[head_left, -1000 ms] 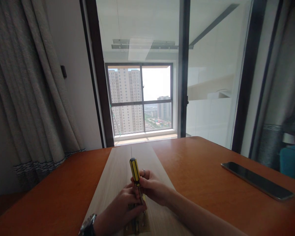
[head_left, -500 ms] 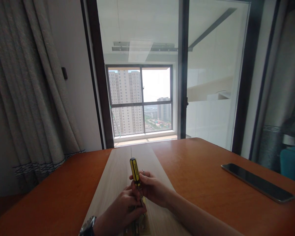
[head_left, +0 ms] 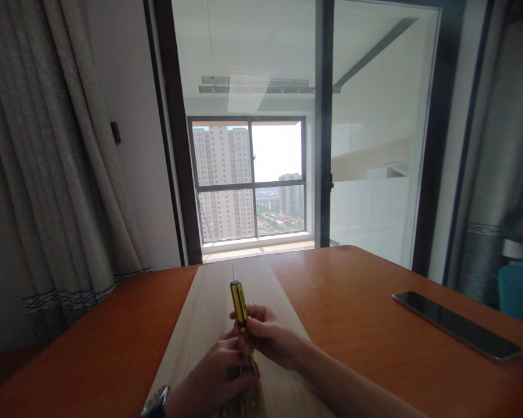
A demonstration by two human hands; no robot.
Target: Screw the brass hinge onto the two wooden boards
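A screwdriver (head_left: 239, 303) with a yellow and black handle stands nearly upright, its handle end up and leaning slightly left. My right hand (head_left: 276, 339) is closed around the lower part of the handle, thumb on the near side. Just below and to the left, my left hand (head_left: 220, 368) is closed around the shaft's lower end, fingers and thumb pinched together. What those fingers grip is mostly hidden. Under the left hand, a small yellowish, shiny thing (head_left: 257, 403) shows at the bottom edge, too dim to name. The screwdriver's tip cannot be made out.
Both hands are over a pale wood-grain board (head_left: 213, 296) lying on an orange-brown table (head_left: 340, 302). A dark phone (head_left: 455, 325) lies at the right. A grey curtain (head_left: 70, 151) hangs at the left, and a glass door (head_left: 375, 133) stands beyond the table.
Hardly anything differs. Both hands keep their places on the screwdriver, whose shaft looks slightly turned, and the whole view has shifted down a touch.
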